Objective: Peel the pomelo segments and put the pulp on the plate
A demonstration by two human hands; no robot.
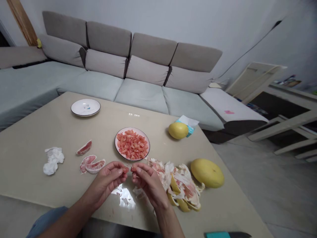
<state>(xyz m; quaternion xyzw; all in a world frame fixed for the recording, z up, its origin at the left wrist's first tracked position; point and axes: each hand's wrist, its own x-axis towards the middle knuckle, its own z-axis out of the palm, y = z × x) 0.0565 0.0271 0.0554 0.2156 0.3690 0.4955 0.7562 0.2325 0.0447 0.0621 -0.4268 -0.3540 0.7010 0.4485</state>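
My left hand (112, 177) pinches a small piece of red pomelo flesh (125, 169) between thumb and fingers. Facing it, my right hand (147, 180) grips another bit of pomelo flesh (134, 168), with a narrow gap between the two. Just beyond them, a dark-rimmed plate (115, 150) carries a heap of peeled pomelo pulp (132, 144). Left of my left hand lie unpeeled pomelo segments (95, 166) and a single segment (84, 147). A pile of yellow rind and white membrane (184, 188) spreads to the right of my right hand.
Two whole yellow pomelos (207, 173) are on the right, one beside a blue tissue pack (190, 124). A white plate (85, 108) stands far left, crumpled tissue (53, 161) nearer. A teal-handled knife (226, 235) lies at the table's near right edge. Behind is a sofa (141, 94).
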